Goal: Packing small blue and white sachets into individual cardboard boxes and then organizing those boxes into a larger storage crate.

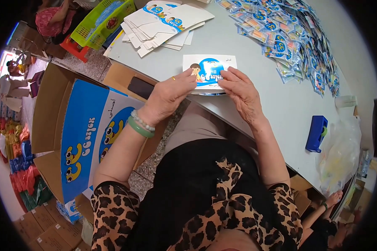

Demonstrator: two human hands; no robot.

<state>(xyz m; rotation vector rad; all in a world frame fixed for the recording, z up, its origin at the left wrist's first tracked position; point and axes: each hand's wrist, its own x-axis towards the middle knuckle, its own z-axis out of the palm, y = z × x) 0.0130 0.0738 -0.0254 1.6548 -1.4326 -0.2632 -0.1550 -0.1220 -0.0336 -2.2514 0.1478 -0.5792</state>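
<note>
Between my two hands is a small white and blue carton, printed with a cartoon child, at the near edge of the white table. My left hand grips its left side, fingers along the printed top; a green bangle and a beaded bracelet circle that wrist. On the right side, my right hand presses the carton with bent fingers. The carton's underside and my thumbs are mostly hidden. Beyond it lies a stack of flat, unfolded white and blue cartons. A large heap of small wrapped packets covers the far right of the table.
On the right of the table stand a blue tape dispenser and a clear plastic bag. An open cardboard box with blue printed board stands at my left, a dark phone near it. A yellow-green basket sits far left. Other people work nearby.
</note>
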